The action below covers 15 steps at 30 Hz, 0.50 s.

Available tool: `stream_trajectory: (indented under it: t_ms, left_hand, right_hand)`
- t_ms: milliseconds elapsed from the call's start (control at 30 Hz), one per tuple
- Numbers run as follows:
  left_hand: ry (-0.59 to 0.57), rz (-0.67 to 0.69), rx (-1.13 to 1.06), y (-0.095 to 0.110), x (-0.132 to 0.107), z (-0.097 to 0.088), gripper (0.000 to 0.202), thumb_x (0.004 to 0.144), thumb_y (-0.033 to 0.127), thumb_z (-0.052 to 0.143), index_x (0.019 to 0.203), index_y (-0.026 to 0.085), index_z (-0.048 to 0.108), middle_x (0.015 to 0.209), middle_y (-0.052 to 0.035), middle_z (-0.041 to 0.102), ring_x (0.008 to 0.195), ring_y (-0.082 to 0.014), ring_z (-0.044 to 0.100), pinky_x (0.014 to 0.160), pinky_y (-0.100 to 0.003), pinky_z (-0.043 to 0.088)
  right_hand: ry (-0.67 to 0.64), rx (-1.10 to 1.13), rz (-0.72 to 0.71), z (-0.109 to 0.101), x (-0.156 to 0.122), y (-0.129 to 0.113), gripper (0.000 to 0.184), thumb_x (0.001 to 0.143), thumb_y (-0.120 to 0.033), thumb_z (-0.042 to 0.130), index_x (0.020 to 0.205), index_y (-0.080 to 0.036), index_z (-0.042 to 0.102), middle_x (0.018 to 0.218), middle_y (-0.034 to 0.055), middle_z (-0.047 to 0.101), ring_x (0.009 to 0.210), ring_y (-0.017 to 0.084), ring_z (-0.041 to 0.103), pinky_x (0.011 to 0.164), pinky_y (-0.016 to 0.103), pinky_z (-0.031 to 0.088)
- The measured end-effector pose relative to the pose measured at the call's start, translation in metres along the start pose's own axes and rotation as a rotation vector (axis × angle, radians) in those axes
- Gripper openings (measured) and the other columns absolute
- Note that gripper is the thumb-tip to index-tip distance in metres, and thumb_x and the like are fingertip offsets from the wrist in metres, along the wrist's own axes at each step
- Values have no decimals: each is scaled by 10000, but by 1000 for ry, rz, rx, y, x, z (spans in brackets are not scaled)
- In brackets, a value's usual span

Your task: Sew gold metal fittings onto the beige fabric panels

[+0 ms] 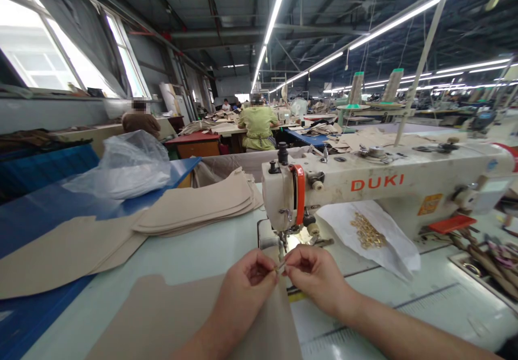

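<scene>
My left hand (250,282) and my right hand (318,273) meet in front of the needle of a white sewing machine (335,174). Both are closed, thumb pinched against forefinger. Between the fingertips sits a small pale tab (280,266) with a golden glint, mostly covered by the fingers; its exact kind is hard to make out. A beige panel (178,308) lies flat on the table under my left hand and wrist. Beyond my right hand, several gold metal fittings (367,231) rest in a heap on a white sheet (399,252).
Stacked beige panels (198,201) lie on the left, with more panels (60,246) on a blue surface and a clear plastic bag (133,165) behind. A tray of tools (485,273) is at the right edge. Farther back, a person in a yellow-green top (258,125) sits.
</scene>
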<state>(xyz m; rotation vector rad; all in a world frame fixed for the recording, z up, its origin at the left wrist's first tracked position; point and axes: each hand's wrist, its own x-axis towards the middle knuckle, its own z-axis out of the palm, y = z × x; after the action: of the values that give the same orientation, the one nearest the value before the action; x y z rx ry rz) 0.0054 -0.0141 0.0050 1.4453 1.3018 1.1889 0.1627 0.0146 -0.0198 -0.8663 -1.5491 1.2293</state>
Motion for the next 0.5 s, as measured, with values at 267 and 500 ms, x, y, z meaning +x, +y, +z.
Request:
stream_trajectory:
  t_ms: [267,500]
  left_hand:
    - [-24,2,-18,3,0,2,121,660,226,651,689,173,546,662,14,584,625,-132,576,602,-223,473]
    - [34,143,214,9,-6,1,38,718,206,581,691,187,562,665,12,599,635,-144,589,622,-233,478]
  right_hand:
    - [-5,-85,-16,0,-2,1,45,679,-168,568,638,-158,582,643,1,585,594,114,513,579,219,412]
    - [-53,191,52,0,-1,-1,187,686,-252,657,831,-177,566,690,-3,645,632,130,591,600,226,429]
